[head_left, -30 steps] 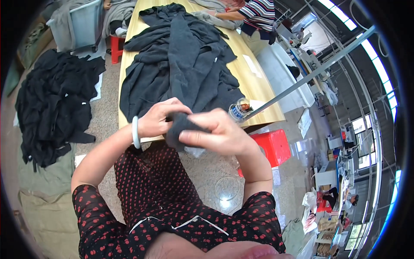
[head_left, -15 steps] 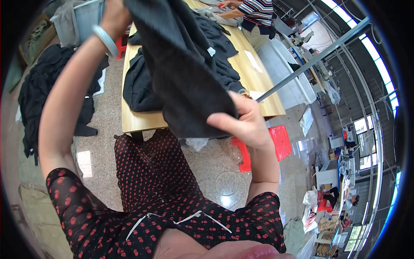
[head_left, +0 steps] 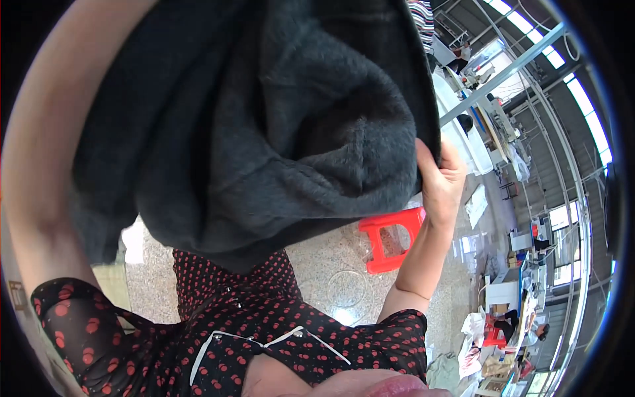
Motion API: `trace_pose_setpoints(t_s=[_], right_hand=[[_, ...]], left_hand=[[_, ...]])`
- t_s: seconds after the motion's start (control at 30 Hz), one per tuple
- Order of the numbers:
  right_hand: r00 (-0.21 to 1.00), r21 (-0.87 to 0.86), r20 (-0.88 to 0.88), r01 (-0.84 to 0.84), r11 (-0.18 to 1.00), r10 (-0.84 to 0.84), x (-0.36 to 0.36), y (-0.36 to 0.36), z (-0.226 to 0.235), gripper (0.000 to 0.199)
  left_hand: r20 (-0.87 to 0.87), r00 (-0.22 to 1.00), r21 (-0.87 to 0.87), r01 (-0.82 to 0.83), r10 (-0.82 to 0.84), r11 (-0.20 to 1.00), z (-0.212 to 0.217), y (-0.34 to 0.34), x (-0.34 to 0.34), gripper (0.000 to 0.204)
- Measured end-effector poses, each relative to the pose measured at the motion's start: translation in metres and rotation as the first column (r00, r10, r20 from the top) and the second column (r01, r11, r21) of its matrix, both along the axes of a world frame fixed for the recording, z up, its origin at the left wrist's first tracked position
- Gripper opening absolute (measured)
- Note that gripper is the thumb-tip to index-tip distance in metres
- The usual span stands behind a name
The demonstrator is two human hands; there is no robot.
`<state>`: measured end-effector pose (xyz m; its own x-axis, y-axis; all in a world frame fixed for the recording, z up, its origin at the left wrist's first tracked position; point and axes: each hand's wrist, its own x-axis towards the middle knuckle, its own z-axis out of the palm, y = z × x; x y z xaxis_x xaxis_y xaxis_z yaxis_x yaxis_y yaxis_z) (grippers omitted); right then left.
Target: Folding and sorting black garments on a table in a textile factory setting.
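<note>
A large black garment (head_left: pixel 264 192) of soft, fuzzy cloth hangs spread before me and fills much of the view, its seams and folds showing. Its right edge is pinched by my right hand (head_left: pixel 442 182), thumb in front and the fingers partly behind the cloth. My left arm (head_left: pixel 49 145) reaches up along the garment's left side. The left hand itself lies beyond the top edge, so its grip does not show. Which kind of garment this is I cannot tell.
Below the garment's right part, a red plastic stool (head_left: pixel 376 255) stands on the speckled floor. A grey metal pole (head_left: pixel 506 83) slants across the upper right. Sewing workstations (head_left: pixel 506 126) and a seated person (head_left: pixel 529 331) are farther right. The garment hides the worktable.
The black garment has been lifted and spread wide, covering the table and the pile on it. My left hand has gone out past the top; my right hand has shifted to the right.
</note>
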<state>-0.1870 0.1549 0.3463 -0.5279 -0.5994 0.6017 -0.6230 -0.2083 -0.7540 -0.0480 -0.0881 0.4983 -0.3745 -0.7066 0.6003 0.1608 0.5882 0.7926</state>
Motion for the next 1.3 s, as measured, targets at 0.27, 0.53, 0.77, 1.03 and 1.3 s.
trace_pose_setpoints(t_s=[0.27,0.53,0.77,1.03,1.3], right_hand=[[0.587,-0.207,-0.551,0.592,0.779,-0.593,-0.040,0.054,0.033,0.030],[0.673,-0.414,-0.499,0.369,0.832,-0.547,-0.028,0.013,0.057,0.023],[0.764,0.008,-0.637,-0.126,0.992,0.102,0.101,-0.078,-0.041,0.024],[0.629,0.788,-0.276,-0.284,0.546,0.727,0.120,-0.076,-0.263,0.027],[0.970,0.755,-0.101,-0.071,0.652,0.223,0.035,0.013,-0.294,0.016]], left_hand=[[-0.462,0.688,0.439,0.726,-0.560,0.529,-0.065,0.059,0.010,0.022],[-0.775,0.475,0.379,0.877,-0.417,0.294,-0.125,0.105,0.075,0.024],[-0.754,0.638,0.621,0.770,-0.155,0.147,-0.288,0.049,0.233,0.029],[0.101,0.834,0.989,-0.141,0.542,0.032,-0.488,0.014,0.441,0.022],[0.939,0.343,0.133,-0.287,-0.028,0.948,-0.485,0.000,0.380,0.043]])
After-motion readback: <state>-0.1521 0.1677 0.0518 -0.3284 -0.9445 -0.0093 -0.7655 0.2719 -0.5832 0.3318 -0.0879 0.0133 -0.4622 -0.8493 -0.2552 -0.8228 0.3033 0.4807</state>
